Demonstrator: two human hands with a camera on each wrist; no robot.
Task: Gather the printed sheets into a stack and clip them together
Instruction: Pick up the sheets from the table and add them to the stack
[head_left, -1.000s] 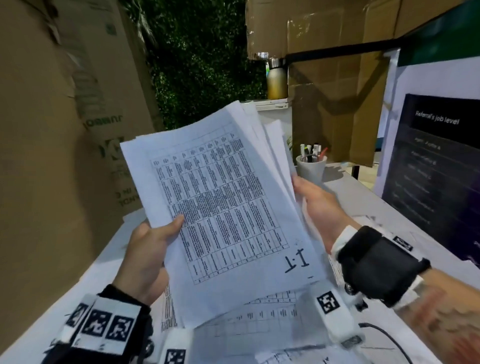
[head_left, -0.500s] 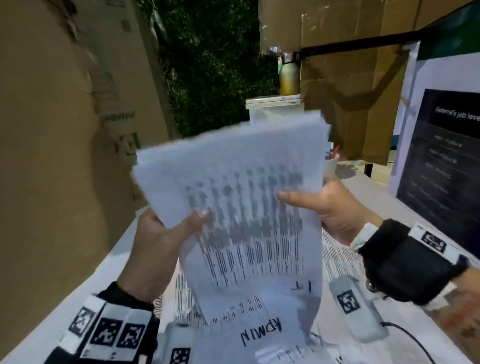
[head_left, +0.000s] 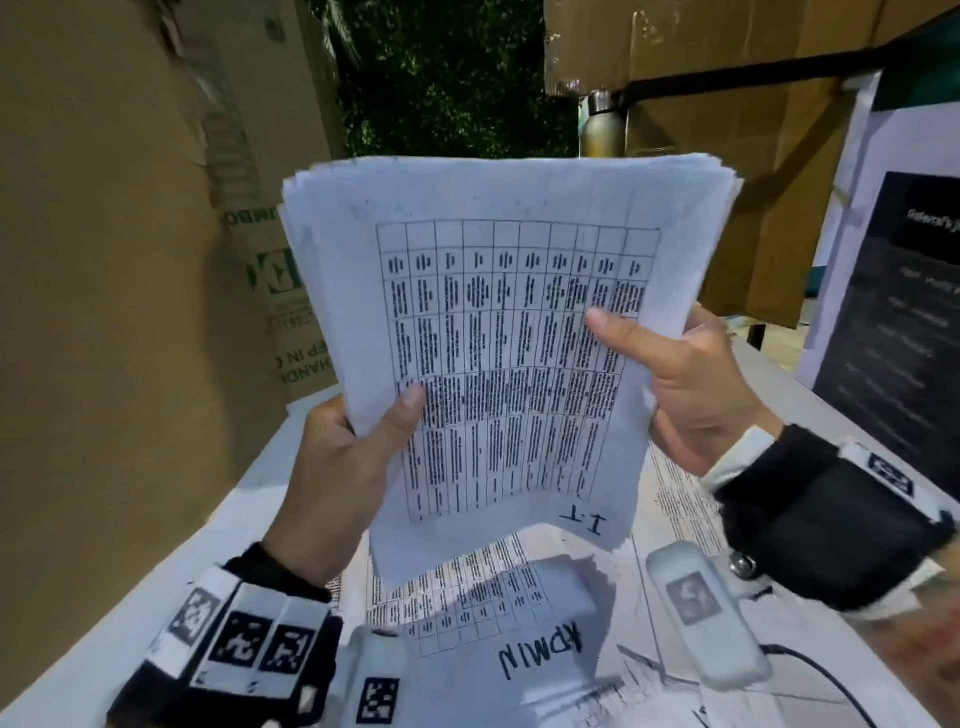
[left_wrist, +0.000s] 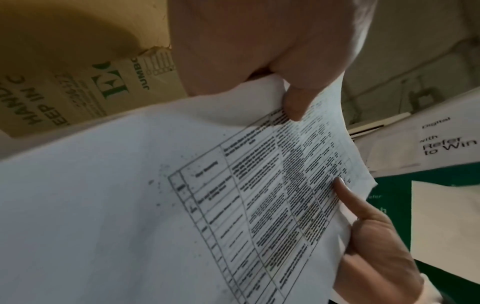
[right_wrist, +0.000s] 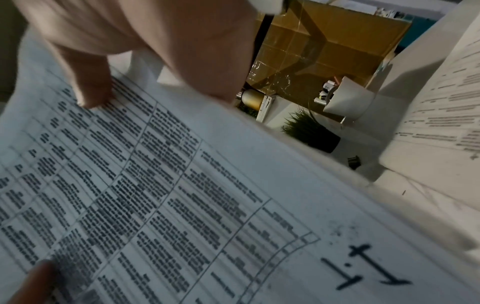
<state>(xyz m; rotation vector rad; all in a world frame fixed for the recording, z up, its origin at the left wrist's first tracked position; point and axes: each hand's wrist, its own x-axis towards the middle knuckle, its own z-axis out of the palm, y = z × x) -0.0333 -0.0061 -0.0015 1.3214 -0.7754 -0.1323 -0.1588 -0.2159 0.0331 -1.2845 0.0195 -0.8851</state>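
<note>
A: Start at the far left. What is there?

B: A tall cardboard box (head_left: 130, 260) with green print stands at the left edge of the white table (head_left: 171, 587).

A: And the left hand?

B: The left hand (head_left: 337, 467) grips the left edge of the stack of printed sheets (head_left: 498, 332), thumb curled over the front page, the other fingers hidden behind the paper.

A: Where is the stack itself?

B: Held up off the table, between both hands, roughly upright with its top leaning away. The front page carries a printed grid and a handwritten "I.T" at its lower right corner. The sheet edges at the top sit nearly flush, only slightly fanned.

A: What lies under it?

B: More printed sheets are spread on the table; one is the page marked "ADMIN" (head_left: 540, 649), directly below the raised stack.

A: The right hand?

B: The right hand (head_left: 696, 389) pinches the stack's right edge, thumb laid across the front page, fingers behind. In the left wrist view that thumb presses on the grid.

A: Further right?

B: In the right wrist view, a pen cup (right_wrist: 348, 98), a small potted plant (right_wrist: 311, 129) and a black binder clip (right_wrist: 353, 162) rest on the table beyond the stack. At the far right stands a dark poster (head_left: 893, 322).
</note>
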